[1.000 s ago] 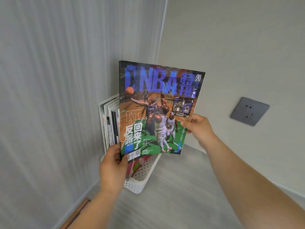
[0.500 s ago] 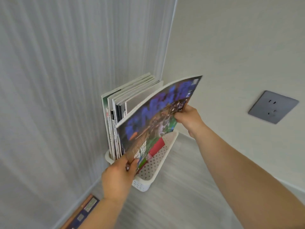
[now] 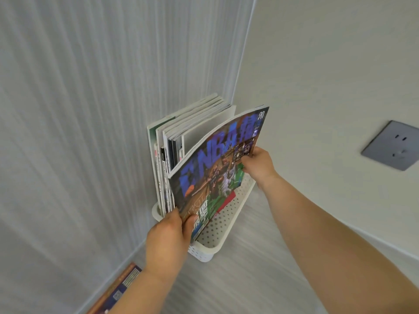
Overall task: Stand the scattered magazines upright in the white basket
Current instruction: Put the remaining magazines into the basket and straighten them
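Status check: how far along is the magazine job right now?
Done: a row of magazines stands upright in the white basket. In hand: the left hand and right hand both grip the NBA magazine, tilted over the basket, not yet upright. Left: stand it against the row, then pick up the magazine on the floor at lower left; any others are out of view.

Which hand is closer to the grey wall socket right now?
Right. The right hand pinches the far edge of the magazine, left of the socket; the left hand grips its near corner, farther left and lower.
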